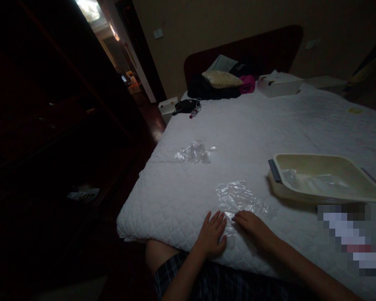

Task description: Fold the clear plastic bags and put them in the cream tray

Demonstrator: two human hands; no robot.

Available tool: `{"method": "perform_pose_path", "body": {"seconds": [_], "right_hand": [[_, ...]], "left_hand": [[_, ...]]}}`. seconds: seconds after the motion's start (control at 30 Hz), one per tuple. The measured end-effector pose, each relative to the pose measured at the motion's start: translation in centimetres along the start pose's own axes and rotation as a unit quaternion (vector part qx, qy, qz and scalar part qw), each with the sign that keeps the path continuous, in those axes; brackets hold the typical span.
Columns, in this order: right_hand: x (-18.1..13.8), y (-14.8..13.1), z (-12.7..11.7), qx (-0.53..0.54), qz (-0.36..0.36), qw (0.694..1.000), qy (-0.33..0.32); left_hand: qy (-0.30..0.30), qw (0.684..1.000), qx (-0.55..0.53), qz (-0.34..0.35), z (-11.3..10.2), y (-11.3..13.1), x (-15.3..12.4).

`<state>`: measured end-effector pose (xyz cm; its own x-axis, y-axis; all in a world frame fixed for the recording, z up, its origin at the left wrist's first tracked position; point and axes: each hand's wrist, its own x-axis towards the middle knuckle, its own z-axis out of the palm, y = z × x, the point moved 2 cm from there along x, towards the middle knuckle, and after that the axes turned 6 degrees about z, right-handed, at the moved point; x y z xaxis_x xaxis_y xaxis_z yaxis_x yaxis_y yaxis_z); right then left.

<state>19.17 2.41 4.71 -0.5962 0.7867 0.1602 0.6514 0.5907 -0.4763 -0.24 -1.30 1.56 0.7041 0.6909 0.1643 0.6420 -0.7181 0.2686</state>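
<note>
A clear plastic bag [238, 196] lies spread and wrinkled on the white quilted bed cover [163, 209]. My left hand [211, 234] rests at its near left edge, palm down, fingers stretched and slightly apart. On the near right part of the bag is my right hand [252, 228], its fingers bent and close together over the plastic. Whether those fingers pinch the film is hard to make out in the dim light. Farther off, a second crumpled clear plastic bag [194, 152] lies on the bed.
To the right stands a cream plastic bin [319, 198] with grey handles and clear plastic inside. Near the headboard [278, 46] are a white box [278, 85], a yellowish pillow [222, 79] and dark clothes. A small bottle [195, 112] lies by a black bag [186, 106].
</note>
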Motion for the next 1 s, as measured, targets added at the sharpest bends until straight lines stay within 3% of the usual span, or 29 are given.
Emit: {"method": "perform_pose_path", "body": {"seconds": [0.23, 0.53, 0.73, 0.9, 1.0], "right_hand": [[-1.3, -2.6, 1.2, -0.067, -0.067, 0.994, -0.056], [-1.5, -2.4, 2.0, -0.097, -0.108, 0.989, -0.028], [-1.4, -1.5, 2.0, 0.021, 0.027, 0.999, 0.012], [-0.4, -0.3, 1.9, 0.112, 0.197, 0.973, 0.044], [0.3, 0.2, 2.1, 0.125, 0.243, 0.961, 0.047]], "left_hand": [[-0.009, 1.0, -0.007, 0.0, -0.1, -0.1, -0.3], [-0.009, 1.0, 0.016, 0.011, 0.1, -0.1, -0.3], [0.0, 0.999, 0.03, 0.012, 0.1, 0.0, -0.2], [-0.008, 0.999, 0.034, 0.015, -0.2, 0.1, -0.2], [-0.005, 0.999, 0.037, 0.021, -0.2, 0.1, -0.2]]}}
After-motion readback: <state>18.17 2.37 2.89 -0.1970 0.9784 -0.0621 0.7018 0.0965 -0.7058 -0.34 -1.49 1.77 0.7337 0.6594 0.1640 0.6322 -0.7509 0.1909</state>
